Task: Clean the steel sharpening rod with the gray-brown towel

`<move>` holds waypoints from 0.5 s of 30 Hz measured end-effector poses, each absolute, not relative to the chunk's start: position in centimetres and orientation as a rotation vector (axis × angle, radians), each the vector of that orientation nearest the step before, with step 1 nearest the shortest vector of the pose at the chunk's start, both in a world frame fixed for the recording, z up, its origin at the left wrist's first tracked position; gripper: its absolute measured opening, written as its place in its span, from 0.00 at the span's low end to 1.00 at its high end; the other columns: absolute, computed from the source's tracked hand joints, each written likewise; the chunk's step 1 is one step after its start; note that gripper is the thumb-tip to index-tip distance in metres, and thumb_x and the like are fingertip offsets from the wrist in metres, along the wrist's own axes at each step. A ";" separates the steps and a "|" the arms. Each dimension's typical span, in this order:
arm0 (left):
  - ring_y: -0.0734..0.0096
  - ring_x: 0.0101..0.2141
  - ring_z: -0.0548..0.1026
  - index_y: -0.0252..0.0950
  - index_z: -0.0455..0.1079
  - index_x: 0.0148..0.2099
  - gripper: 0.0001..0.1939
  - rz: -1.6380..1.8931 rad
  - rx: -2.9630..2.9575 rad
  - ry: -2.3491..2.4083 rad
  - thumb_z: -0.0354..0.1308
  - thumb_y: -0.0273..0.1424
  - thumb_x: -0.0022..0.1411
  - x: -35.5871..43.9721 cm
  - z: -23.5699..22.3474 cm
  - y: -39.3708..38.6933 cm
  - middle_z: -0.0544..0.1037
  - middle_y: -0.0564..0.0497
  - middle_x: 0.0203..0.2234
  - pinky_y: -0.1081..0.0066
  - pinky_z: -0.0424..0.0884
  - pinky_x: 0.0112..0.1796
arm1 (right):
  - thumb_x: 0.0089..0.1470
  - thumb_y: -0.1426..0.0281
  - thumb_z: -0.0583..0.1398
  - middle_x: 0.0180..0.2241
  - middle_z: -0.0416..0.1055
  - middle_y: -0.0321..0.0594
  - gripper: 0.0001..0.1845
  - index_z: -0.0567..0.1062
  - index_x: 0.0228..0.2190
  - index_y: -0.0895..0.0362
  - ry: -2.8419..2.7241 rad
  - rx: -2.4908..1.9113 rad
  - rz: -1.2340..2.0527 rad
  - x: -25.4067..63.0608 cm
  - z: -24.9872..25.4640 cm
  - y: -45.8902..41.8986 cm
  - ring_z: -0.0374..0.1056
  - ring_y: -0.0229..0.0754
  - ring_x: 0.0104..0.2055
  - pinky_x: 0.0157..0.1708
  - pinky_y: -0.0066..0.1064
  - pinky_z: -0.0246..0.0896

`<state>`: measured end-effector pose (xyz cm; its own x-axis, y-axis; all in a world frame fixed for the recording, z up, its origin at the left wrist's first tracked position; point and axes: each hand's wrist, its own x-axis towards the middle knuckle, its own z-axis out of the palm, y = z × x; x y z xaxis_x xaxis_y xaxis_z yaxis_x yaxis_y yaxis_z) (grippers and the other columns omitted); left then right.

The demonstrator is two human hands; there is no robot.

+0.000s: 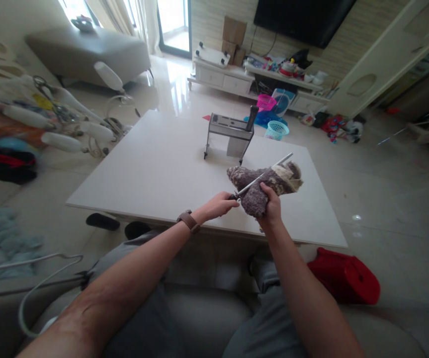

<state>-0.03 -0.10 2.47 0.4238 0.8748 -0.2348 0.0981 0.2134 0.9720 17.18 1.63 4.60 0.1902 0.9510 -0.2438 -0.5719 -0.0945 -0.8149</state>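
My left hand [221,205], below a brown wristwatch, is closed around the black handle of a sharpening steel [251,184]. The long thin metal rod points up and to the right, across a fuzzy grey-brown cloth [255,200]. My right hand [272,205] grips that bunched cloth from below, thumb on top near the rod. Part of the cloth is pale and hangs out to the right over the white table [143,169]. Beyond my hands a metal-framed knife holder [231,125] stands on the table, with a black handle sticking up at its right end.
A red bag-like object [344,276] lies by my right leg. On the floor past the table are a light-blue basket [276,130] and a pink basket [266,102]. A white TV cabinet [223,79] lines the far wall. White lamp shades [63,141] stand left of the table.
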 end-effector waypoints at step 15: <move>0.66 0.32 0.72 0.38 0.65 0.36 0.04 0.763 1.588 1.116 0.51 0.27 0.59 0.1 2.0 -0.5 0.76 0.50 0.28 0.68 0.67 0.35 | 0.34 0.68 0.79 0.35 0.85 0.39 0.24 0.83 0.36 0.57 -0.642 -1.085 1.116 15.1 2.5 0.6 0.83 0.48 0.43 0.46 0.41 0.82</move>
